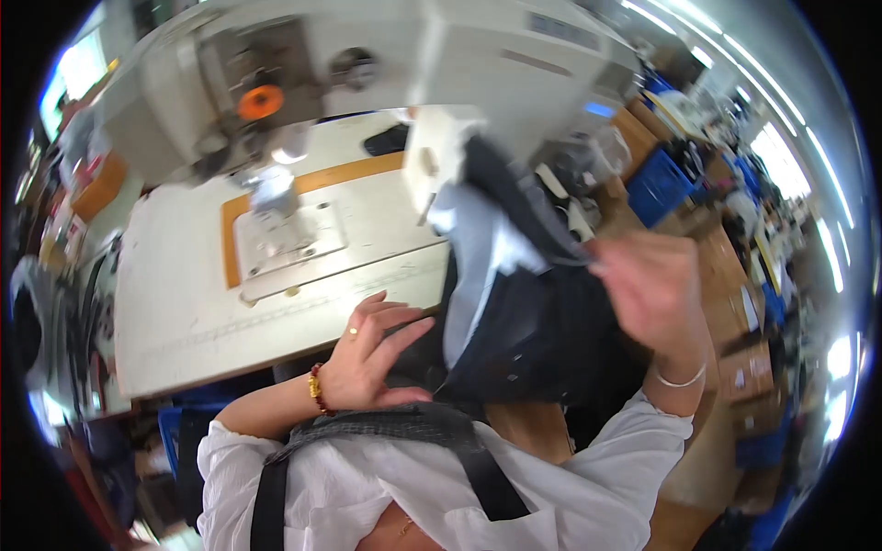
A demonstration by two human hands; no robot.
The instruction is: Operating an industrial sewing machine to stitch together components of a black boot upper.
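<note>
- Beside the sewing table point(175, 285): right hand point(648, 289) clamped on dark cloth point(542, 326) at its edge.
- Left hand point(372, 354) empty, fingers apart.
- Likely light, soft, floppy; best gripped along the edge.

The sewing machine point(395, 46) spanned the top of the frame above the table point(175, 303) at centre-left, the fabric point(542, 321) lay mid-frame between the left hand point(372, 354) and right hand point(650, 286), and a crate point(658, 186) sat upper right, above cardboard boxes point(746, 375).
</note>
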